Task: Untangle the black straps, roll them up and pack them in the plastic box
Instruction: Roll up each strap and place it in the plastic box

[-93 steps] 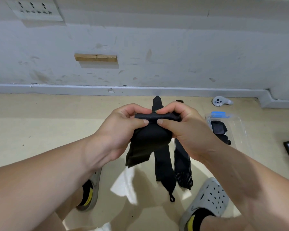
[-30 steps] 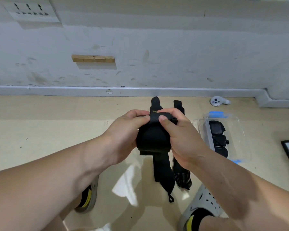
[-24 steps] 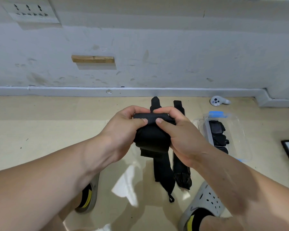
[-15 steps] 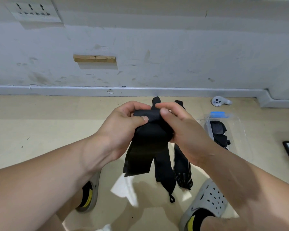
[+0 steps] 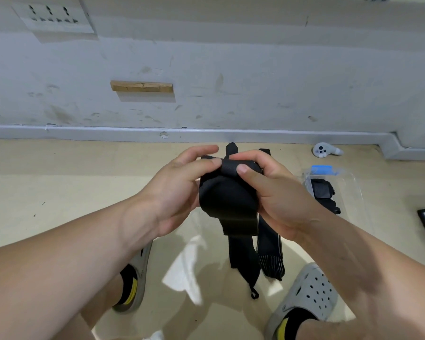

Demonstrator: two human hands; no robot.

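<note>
Two hands are closed on one half-rolled strap (image 5: 225, 200), held above the floor; at its left side the left hand (image 5: 179, 190) is curled round it, thumb laid on top; at its right side the right hand (image 5: 280, 192) is clamped on it, thumb pressed on the upper fold; beneath it a short tail hangs, and two loose straps (image 5: 243, 261) are laid flat; well to its right the plastic box (image 5: 353, 192) is set, with dark rolls (image 5: 322, 190) packed inside.
</note>
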